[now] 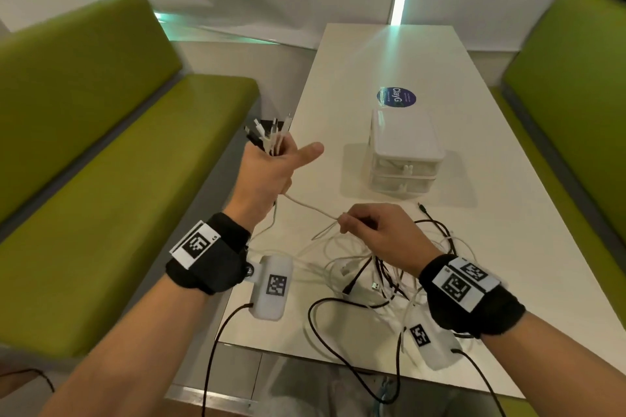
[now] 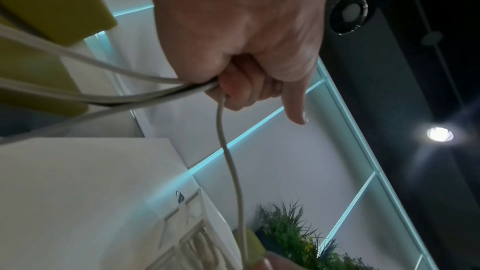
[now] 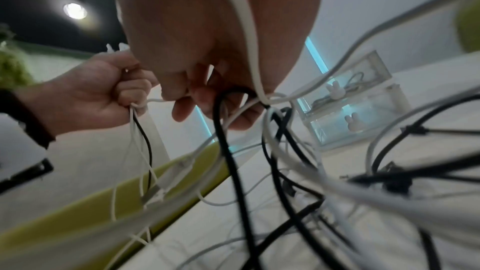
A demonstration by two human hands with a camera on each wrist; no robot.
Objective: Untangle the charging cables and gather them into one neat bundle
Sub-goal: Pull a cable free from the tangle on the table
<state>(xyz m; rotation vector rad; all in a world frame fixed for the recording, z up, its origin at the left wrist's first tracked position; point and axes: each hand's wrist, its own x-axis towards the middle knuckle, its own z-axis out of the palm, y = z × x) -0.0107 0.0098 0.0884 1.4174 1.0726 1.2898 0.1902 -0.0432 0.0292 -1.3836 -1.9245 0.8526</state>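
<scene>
My left hand (image 1: pixel 271 166) is raised over the table's left edge and grips several cable ends (image 1: pixel 269 132), white and black, plugs sticking up above the fist; the thumb points right. A white cable (image 1: pixel 311 208) runs from under that fist to my right hand (image 1: pixel 369 230), which pinches it and holds more loops of white and black cable (image 3: pixel 221 114) in its curled fingers. Below the right hand a tangle of white and black cables (image 1: pixel 382 271) lies on the white table (image 1: pixel 389 54). In the left wrist view the fingers (image 2: pixel 241 87) curl round the white cables (image 2: pixel 155 89).
A small clear two-drawer box (image 1: pixel 404 152) stands mid-table beyond the hands, with a round blue sticker (image 1: pixel 396 97) behind it. Green benches (image 1: pixel 101 145) flank the table on both sides. Black wires from the wrist cameras (image 1: pixel 271 288) hang off the near table edge.
</scene>
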